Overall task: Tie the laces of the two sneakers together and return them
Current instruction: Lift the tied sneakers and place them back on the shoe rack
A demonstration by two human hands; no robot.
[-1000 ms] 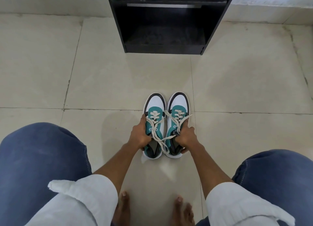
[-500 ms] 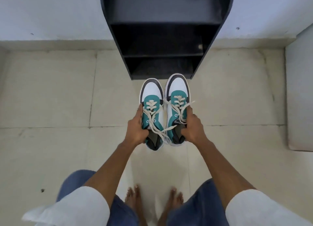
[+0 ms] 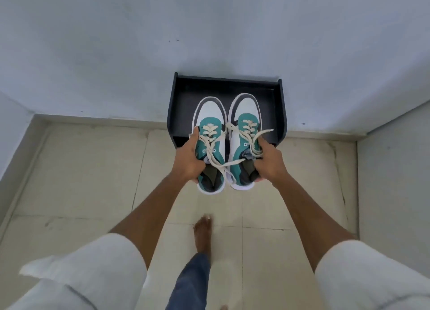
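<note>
The left hand (image 3: 188, 158) grips the left sneaker (image 3: 210, 144), the right hand (image 3: 267, 162) the right sneaker (image 3: 244, 137); held side by side above the black shelf (image 3: 183, 105), their cream laces (image 3: 223, 163) joined between them.

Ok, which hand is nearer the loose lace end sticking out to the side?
Right. The right hand grips its sneaker just below the loose lace end; the left hand holds the other sneaker, further away.

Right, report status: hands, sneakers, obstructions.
Left hand grips left sneaker, right hand grips right sneaker. Laces joined. Pair above black rack. Nothing in the way.
</note>
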